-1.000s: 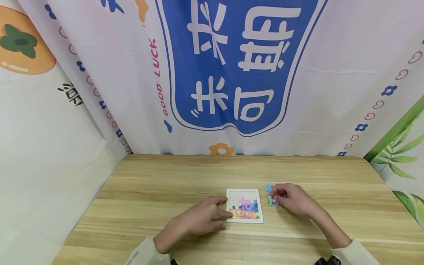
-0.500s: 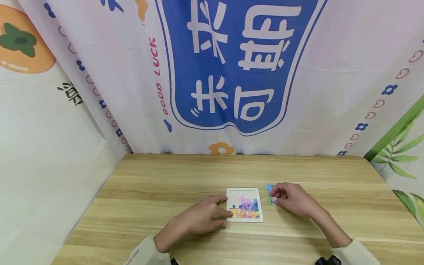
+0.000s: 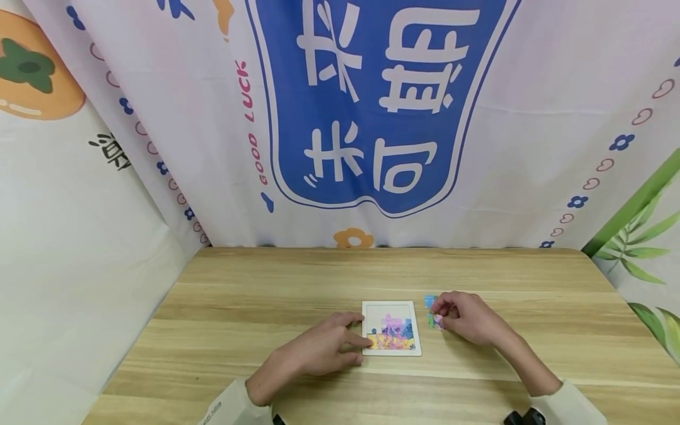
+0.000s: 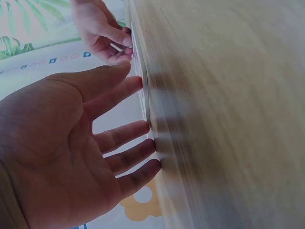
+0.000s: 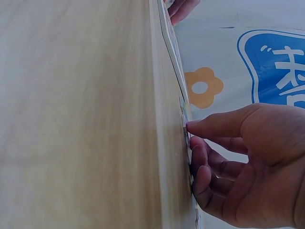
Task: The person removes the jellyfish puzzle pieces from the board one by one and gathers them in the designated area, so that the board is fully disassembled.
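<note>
In the head view, a white-framed jigsaw puzzle board (image 3: 391, 353) lies on the table, its lower part filled with pink, yellow and blue pieces. My left hand (image 3: 330, 345) steadies the board's left side with spread, fairly straight fingers; one fingertip overlaps the lower left corner. In the left wrist view, the fingertips (image 4: 143, 126) reach the board's thin edge. To the right of the board, my right hand (image 3: 470, 319) has curled fingers and pinches a small green and purple puzzle piece (image 3: 432, 321) low over the table. A blue piece (image 3: 430, 301) lies just behind it, partly covered by the fingers.
The wooden table (image 3: 255, 283) extends around the board. A white printed curtain (image 3: 510, 177) hangs along the back edge, and a white cloth (image 3: 79, 265) covers the left side. More flat pieces show beneath the right hand in the right wrist view.
The green and purple piece shifts and turns slightly under my right fingers. The left hand and the board stay in place; the head view drifts a little.
</note>
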Tool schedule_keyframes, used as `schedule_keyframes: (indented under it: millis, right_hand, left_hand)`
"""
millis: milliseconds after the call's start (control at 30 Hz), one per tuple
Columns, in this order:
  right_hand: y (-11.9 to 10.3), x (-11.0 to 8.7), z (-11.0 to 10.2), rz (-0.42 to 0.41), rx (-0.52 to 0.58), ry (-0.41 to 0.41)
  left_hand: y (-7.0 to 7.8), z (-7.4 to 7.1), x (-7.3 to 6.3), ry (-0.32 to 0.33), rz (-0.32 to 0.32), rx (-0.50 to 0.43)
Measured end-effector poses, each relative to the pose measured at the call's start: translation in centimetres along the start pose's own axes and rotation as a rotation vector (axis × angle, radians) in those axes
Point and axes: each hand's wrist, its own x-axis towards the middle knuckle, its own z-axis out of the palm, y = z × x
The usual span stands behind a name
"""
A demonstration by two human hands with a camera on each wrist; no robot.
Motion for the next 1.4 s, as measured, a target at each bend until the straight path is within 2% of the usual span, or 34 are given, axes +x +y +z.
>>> schedule_keyframes:
  millis: [500,600,800,933,1167,1400]
  right_hand:
    - [-0.1,0.0,-0.1,0.019,0.013,-0.004]
    - [-0.1,-0.1,-0.9,0.019,0.003,0.011]
    - [0.1,-0.6,-3.7,0.032,-0.032,0.122]
    - [0.2,-0.8,-4.5,0.035,-0.002,0.133]
    - [-0.5,-0.2,-3.0,-0.012,-0.007,0.077]
    - [-2.2,0.9,-1.0,-0.08,0.071,0.001]
  left_hand:
    - [-0.1,0.1,0.0,-0.005,0.006,-0.014]
    - [-0.1,0.1,0.0,-0.003,0.006,-0.016]
    - [-0.1,0.1,0.0,-0.007,0.006,-0.017]
    - [-0.1,0.1,0.0,-0.009,0.007,-0.013]
    - [0.0,0.0,-0.1,0.006,0.004,-0.006]
    - [0.1,-0.1,0.0,0.0,0.013,0.015]
